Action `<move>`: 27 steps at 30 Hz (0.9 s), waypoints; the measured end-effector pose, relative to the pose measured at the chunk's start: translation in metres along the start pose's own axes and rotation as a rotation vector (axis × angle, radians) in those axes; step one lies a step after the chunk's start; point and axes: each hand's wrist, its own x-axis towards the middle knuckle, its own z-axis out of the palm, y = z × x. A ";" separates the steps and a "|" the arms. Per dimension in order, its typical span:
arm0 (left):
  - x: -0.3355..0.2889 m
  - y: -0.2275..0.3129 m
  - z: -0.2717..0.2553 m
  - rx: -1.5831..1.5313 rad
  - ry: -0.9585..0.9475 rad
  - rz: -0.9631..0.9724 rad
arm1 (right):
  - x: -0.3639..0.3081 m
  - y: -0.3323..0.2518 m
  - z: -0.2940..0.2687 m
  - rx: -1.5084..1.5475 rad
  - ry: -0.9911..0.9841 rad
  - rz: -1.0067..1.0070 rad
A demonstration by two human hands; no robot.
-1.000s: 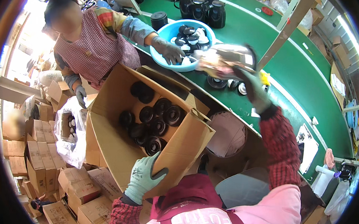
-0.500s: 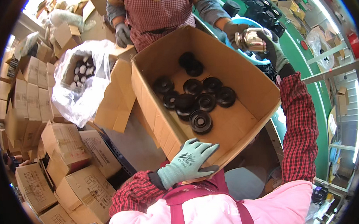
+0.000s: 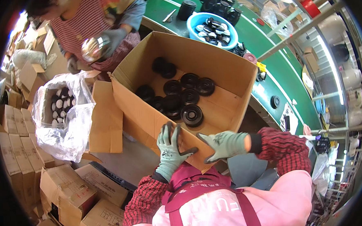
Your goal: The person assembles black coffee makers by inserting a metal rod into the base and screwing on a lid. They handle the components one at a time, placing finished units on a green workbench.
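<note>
A large open cardboard box (image 3: 182,139) sits tilted in front of me, with several round black lids (image 3: 192,115) lying loose on its bottom. My left hand (image 3: 171,149), in a grey-green glove, is closed on the box's near left side, fingers against the wall and thumb apart. At the near corner my right hand (image 3: 225,145), gloved alike, grips the rim between thumb and fingers. Beyond the box, a co-worker's gloved hand (image 3: 113,41) holds a shiny metal pot (image 3: 94,48); the co-worker's other gloved hand (image 3: 73,64) hangs lower, beside the apron.
On the left, a plastic-lined box (image 3: 84,108) holds black and white parts. Stacked cartons (image 3: 66,188) fill the lower left. A green work table (image 3: 265,84) on the right carries a blue basin (image 3: 191,24) of parts and several black containers (image 3: 186,9).
My right hand has let go of the metal pot and come down to the box rim. The co-worker now has the pot, farther left. My view has shifted to the right.
</note>
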 end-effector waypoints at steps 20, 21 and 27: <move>-0.130 -0.096 -0.078 -0.041 -0.035 -0.533 | 0.019 0.006 0.016 -0.103 0.124 -0.245; -0.131 -0.105 -0.080 -0.058 -0.065 -0.533 | 0.028 0.031 0.009 0.102 0.011 -0.204; -0.129 -0.189 -0.148 0.047 -0.087 -0.378 | 0.116 0.120 -0.019 -0.036 0.266 0.596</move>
